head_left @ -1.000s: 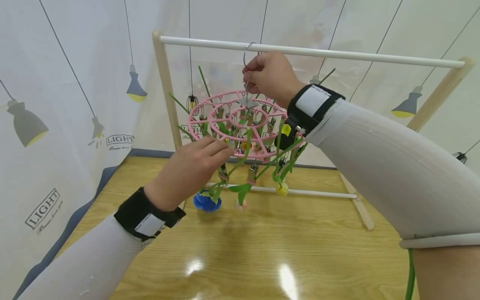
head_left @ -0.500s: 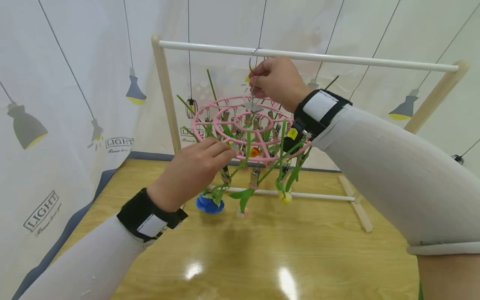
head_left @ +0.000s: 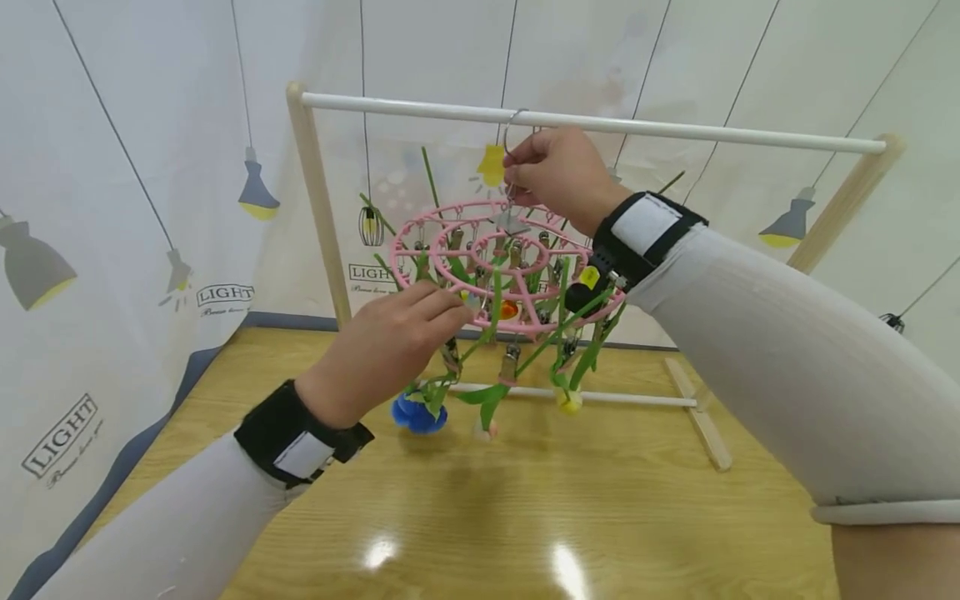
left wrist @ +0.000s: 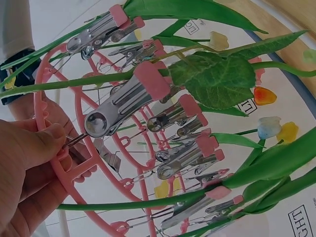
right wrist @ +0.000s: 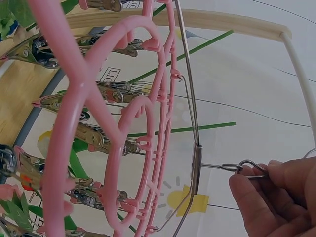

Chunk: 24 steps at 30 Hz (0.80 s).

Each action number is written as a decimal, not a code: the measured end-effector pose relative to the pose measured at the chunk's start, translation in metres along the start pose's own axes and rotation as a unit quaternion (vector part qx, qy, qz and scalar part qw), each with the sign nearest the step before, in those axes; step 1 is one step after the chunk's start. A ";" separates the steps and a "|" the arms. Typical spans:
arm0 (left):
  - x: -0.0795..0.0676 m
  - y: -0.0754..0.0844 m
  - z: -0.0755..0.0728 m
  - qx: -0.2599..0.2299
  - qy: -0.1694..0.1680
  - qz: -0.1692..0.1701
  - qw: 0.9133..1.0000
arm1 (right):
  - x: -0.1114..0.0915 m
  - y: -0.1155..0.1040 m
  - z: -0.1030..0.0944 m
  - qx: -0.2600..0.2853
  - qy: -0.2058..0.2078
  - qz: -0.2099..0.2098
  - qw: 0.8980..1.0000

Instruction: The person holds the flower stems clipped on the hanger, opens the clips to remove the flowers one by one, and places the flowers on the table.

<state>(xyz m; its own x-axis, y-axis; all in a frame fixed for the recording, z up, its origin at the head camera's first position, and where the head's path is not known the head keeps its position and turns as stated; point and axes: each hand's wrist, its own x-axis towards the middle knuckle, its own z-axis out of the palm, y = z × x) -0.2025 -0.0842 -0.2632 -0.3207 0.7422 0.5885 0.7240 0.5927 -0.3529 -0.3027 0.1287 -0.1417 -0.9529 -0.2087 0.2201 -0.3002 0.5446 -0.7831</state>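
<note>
A round pink clip hanger (head_left: 534,330) hangs below a white rod (head_left: 690,131), with several metal clips (left wrist: 121,108) around its rings. Artificial flowers dangle upside down from the clips, among them a blue flower (head_left: 418,414), a pale pink one (head_left: 486,431) and a yellow one (head_left: 570,401). My right hand (head_left: 564,172) pinches the metal stem of the hanger's hook (head_left: 507,136), whose curve overlaps the rod in the head view. My left hand (head_left: 386,343) grips the outer pink ring at its near left side; the left wrist view shows thumb and fingers around it.
Wooden posts (head_left: 318,200) carry the rod at both ends. A lower white bar (head_left: 637,399) and a wooden foot (head_left: 699,415) stand on the wood-grain table (head_left: 465,525). Behind hangs a backdrop printed with lamps (head_left: 258,190).
My right hand and the hook have shifted a little right along the rod, and the hanger and left hand have moved with them. The head view has tilted slightly. Both hands keep their hold.
</note>
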 end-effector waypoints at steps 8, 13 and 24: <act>0.006 -0.001 0.000 -0.019 0.016 0.000 1.000 | 0.001 0.002 -0.005 -0.002 0.011 -0.006 1.000; 0.010 0.000 0.002 -0.028 0.025 0.002 0.999 | -0.001 0.004 -0.009 -0.006 0.017 -0.009 1.000; 0.016 -0.003 0.004 -0.045 0.021 0.007 0.999 | -0.005 0.008 -0.018 -0.003 0.034 -0.013 0.999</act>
<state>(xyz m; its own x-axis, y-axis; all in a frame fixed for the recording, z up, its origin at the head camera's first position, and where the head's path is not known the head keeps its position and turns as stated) -0.2122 -0.0727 -0.2560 -0.2852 0.7357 0.6143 0.7813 0.5497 -0.2956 -0.3015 0.1482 -0.1387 -0.9457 -0.1674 0.2787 -0.3244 0.5446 -0.7734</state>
